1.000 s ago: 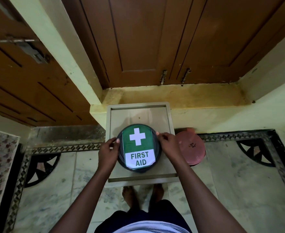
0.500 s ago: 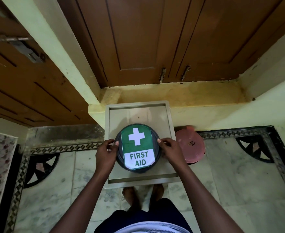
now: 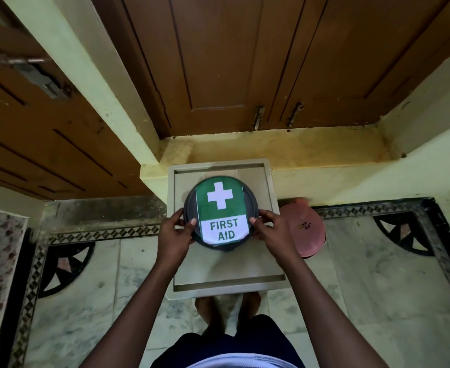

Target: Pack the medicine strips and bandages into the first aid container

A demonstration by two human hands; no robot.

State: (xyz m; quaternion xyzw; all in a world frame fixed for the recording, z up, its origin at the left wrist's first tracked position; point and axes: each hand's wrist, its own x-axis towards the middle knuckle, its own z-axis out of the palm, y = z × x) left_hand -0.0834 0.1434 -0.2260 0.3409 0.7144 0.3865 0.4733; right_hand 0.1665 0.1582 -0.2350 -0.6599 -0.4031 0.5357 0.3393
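Note:
A round dark first aid container [image 3: 220, 213] with a green and white "FIRST AID" label on its lid stands on a beige square stool [image 3: 226, 277]. My left hand [image 3: 174, 235] grips the container's left rim, thumb on the lid. My right hand [image 3: 270, 231] grips the right rim the same way. The lid covers the inside, so no medicine strips or bandages show.
A pink round lid or container [image 3: 307, 229] lies on the floor right of the stool. Brown wooden cupboard doors [image 3: 218, 62] and a yellow ledge [image 3: 298, 147] are behind. My bare feet [image 3: 226, 306] stand on the marble floor below the stool.
Both hands stay on the container's sides; the fingers have shifted slightly along the rim. The container keeps its place on the stool.

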